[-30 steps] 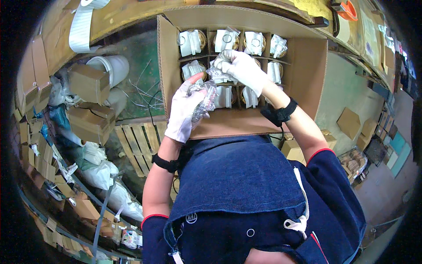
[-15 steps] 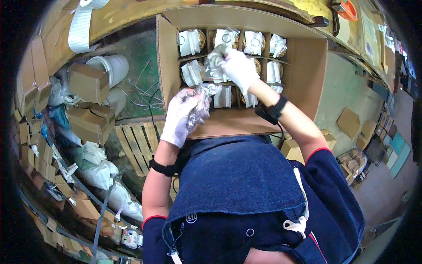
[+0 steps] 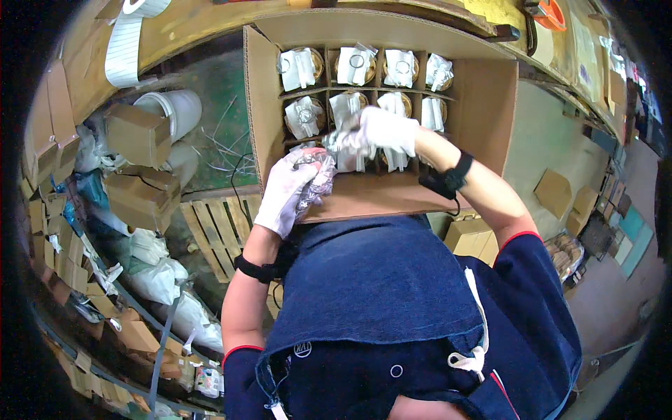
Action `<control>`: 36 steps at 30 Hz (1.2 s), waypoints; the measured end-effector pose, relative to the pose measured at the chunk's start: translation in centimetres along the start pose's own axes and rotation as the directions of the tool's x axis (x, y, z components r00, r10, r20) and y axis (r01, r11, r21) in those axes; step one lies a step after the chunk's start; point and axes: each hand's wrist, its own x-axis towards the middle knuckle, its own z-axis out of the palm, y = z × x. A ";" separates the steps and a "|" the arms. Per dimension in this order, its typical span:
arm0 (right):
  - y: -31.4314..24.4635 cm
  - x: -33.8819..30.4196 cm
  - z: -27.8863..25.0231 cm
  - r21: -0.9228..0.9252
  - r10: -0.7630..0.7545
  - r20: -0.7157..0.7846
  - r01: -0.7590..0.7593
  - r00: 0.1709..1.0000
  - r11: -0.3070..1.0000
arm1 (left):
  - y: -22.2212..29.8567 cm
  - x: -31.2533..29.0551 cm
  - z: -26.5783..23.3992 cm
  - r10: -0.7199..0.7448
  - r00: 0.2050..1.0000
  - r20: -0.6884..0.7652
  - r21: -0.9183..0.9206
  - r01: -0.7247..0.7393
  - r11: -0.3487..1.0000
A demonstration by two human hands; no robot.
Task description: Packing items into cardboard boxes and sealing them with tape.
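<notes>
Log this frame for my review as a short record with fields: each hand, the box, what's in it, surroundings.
Left hand: white-gloved, holding a bunch of clear packets
Right hand: white-gloved, fingers apparently pinching a clear packet, blurred
Box: open cardboard, divided into compartments
Contents: white packets over round, gold-coloured items
Left of box: white bucket, slatted wood

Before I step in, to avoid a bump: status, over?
Left hand: grip closed on clear packets. Right hand: at blurred plastic, grip unclear. Divided carton: open, white packets inside; hands partly block near row.
</notes>
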 end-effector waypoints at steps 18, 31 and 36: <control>5.1 -3.2 -3.5 -0.449 0.163 -0.313 -0.297 0.936 0.843 | 1.2 -0.3 2.3 -0.175 0.960 0.220 0.362 0.086 0.928; -1.9 -5.2 3.4 -0.058 -0.048 -0.194 0.037 0.980 0.998 | 1.2 0.4 2.7 -0.202 0.974 0.100 0.272 0.169 0.947; 0.4 -7.6 -1.2 0.095 0.191 -0.232 -0.173 0.954 0.980 | 1.6 0.2 3.1 -0.197 0.969 0.151 0.376 0.128 0.918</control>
